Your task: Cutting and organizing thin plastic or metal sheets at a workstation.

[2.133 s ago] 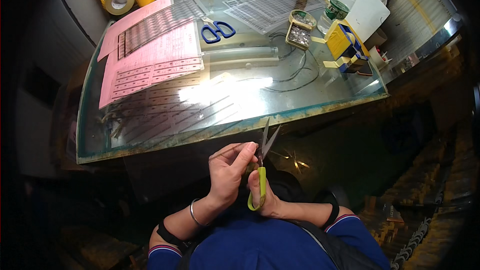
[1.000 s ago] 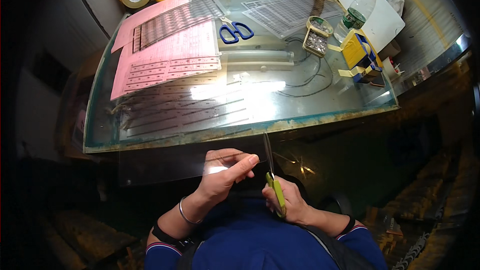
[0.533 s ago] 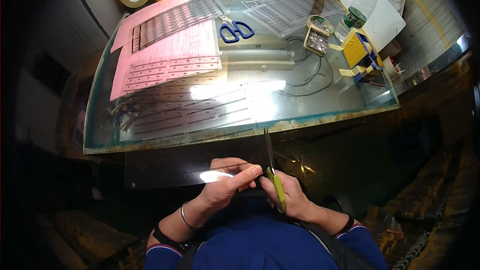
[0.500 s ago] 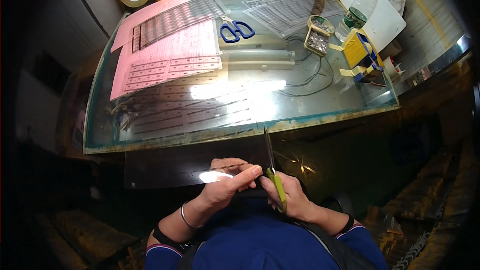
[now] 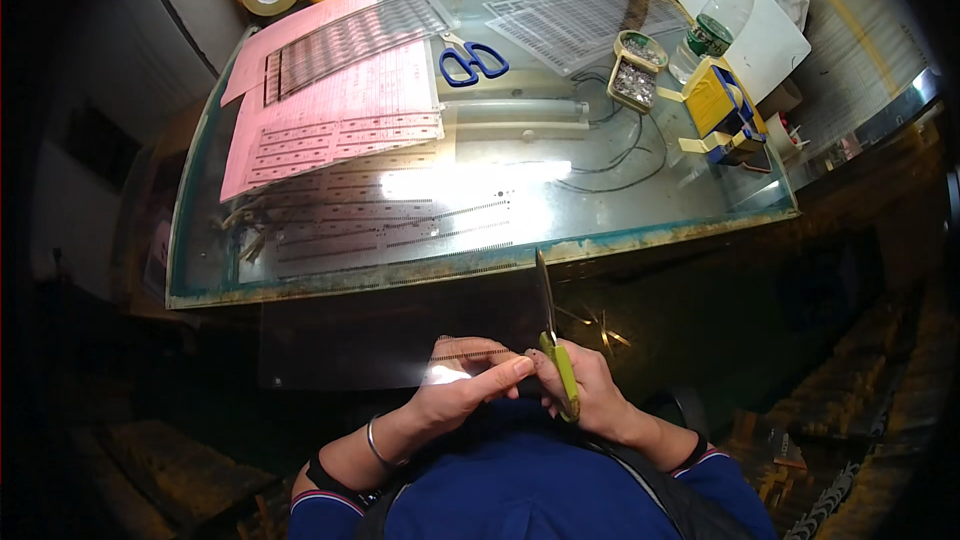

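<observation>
Glass worktop (image 5: 600, 190) carries pink sheets (image 5: 330, 110) at its left, blue scissors (image 5: 472, 60) and small trays of tiny parts (image 5: 632, 80) near the far right. Below its near edge, left hand (image 5: 465, 390) fingers pinch a clear film sheet (image 5: 380, 345); right hand (image 5: 590, 395) grips green-handled scissors (image 5: 553, 340), blades closed.

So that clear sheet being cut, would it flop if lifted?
Probably only a little: the clear plastic sheet juts out sideways from the left hand without drooping. It looks thin, so likely light, and its glossy glare suggests slippery.

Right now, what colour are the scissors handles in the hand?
Yellow-green handles, held in the right hand; head view.
</observation>
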The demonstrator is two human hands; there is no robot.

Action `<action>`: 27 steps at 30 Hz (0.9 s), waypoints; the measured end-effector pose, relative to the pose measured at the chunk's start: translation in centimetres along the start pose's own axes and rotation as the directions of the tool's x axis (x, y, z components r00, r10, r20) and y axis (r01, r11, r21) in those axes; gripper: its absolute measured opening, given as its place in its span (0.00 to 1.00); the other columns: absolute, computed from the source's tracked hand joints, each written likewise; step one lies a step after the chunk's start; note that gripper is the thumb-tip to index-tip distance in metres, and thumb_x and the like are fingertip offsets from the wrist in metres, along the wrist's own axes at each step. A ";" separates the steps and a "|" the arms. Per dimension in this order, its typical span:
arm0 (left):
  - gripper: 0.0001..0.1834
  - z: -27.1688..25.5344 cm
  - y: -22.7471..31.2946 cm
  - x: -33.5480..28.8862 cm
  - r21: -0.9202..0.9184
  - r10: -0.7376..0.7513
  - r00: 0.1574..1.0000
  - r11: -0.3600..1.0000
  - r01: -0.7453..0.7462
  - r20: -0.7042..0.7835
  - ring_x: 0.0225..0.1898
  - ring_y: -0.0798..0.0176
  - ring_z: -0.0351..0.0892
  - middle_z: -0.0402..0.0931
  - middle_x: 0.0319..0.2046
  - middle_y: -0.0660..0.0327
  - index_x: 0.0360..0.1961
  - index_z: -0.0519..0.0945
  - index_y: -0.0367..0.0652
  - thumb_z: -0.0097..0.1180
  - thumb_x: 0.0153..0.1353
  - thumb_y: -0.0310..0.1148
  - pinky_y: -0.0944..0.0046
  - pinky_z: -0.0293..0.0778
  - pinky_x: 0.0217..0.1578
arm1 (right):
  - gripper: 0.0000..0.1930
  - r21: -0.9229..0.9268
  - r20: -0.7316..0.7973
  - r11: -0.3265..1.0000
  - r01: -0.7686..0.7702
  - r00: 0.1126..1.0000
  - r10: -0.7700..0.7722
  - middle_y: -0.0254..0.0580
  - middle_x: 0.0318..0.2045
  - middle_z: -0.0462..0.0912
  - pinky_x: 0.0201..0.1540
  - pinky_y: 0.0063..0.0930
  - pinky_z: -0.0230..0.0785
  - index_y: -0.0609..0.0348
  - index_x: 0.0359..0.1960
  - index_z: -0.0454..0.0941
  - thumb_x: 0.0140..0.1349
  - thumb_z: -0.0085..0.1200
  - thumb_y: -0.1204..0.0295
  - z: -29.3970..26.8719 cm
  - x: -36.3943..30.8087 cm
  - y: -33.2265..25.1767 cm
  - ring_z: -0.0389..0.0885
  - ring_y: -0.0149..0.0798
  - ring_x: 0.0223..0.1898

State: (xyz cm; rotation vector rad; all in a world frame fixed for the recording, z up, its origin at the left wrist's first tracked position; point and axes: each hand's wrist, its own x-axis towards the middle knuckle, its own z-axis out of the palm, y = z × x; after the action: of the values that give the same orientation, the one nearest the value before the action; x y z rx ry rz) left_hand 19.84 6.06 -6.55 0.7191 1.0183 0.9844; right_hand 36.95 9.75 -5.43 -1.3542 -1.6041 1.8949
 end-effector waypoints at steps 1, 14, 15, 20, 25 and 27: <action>0.09 0.0 0.0 -0.1 0.031 0.015 1.000 0.999 -0.015 0.021 0.20 0.76 0.69 0.74 0.18 0.64 0.25 0.79 0.36 0.58 0.54 0.33 0.78 0.62 0.20 | 0.17 0.001 -0.002 1.000 0.002 1.000 -0.002 0.34 0.14 0.70 0.17 0.19 0.62 0.62 0.23 0.67 0.62 0.45 0.60 -0.1 0.1 0.2 0.70 0.24 0.15; 0.09 0.6 0.2 -0.5 0.142 -0.021 0.993 0.990 0.005 0.114 0.21 0.77 0.71 0.74 0.18 0.65 0.23 0.79 0.37 0.57 0.54 0.32 0.76 0.66 0.23 | 0.19 0.051 -0.052 0.999 0.005 0.999 -0.002 0.34 0.13 0.70 0.17 0.18 0.61 0.60 0.21 0.66 0.61 0.46 0.57 -0.7 0.5 0.6 0.69 0.24 0.14; 0.09 0.6 0.0 -0.5 0.144 -0.020 0.993 0.990 0.003 0.117 0.21 0.77 0.71 0.74 0.18 0.65 0.23 0.79 0.37 0.57 0.54 0.32 0.76 0.66 0.23 | 0.19 0.065 -0.072 0.997 0.031 0.997 -0.026 0.34 0.13 0.70 0.17 0.18 0.61 0.60 0.22 0.67 0.61 0.47 0.57 -0.7 0.6 0.7 0.69 0.24 0.14; 0.10 0.7 -0.6 -0.8 0.208 0.001 0.992 0.978 -0.027 0.124 0.18 0.76 0.70 0.72 0.16 0.64 0.20 0.78 0.35 0.57 0.54 0.30 0.76 0.63 0.18 | 0.19 0.074 -0.076 0.997 0.033 0.997 -0.027 0.34 0.13 0.70 0.17 0.18 0.62 0.60 0.23 0.67 0.60 0.47 0.56 -0.9 0.9 0.7 0.69 0.24 0.14; 0.10 0.3 -0.4 -0.9 0.250 -0.015 0.987 0.968 -0.026 0.160 0.20 0.76 0.71 0.73 0.16 0.65 0.21 0.79 0.35 0.57 0.54 0.31 0.76 0.65 0.20 | 0.18 0.090 -0.021 0.995 -0.049 0.998 0.051 0.33 0.13 0.70 0.17 0.17 0.61 0.59 0.24 0.67 0.61 0.46 0.56 -1.3 0.5 0.4 0.68 0.24 0.14; 0.10 0.4 -0.4 -1.0 0.266 -0.034 0.985 0.964 -0.013 0.172 0.20 0.76 0.72 0.75 0.16 0.64 0.21 0.79 0.35 0.57 0.54 0.32 0.76 0.67 0.23 | 0.18 0.101 -0.049 0.995 0.009 0.999 -0.005 0.32 0.13 0.69 0.17 0.17 0.61 0.59 0.23 0.67 0.61 0.46 0.56 -1.1 0.6 0.6 0.68 0.23 0.14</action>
State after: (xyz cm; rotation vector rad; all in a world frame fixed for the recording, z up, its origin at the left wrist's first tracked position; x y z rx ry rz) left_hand 20.13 4.99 -6.43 1.0044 1.0080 0.7665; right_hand 37.74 10.66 -6.15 -1.3404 -1.4677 1.8972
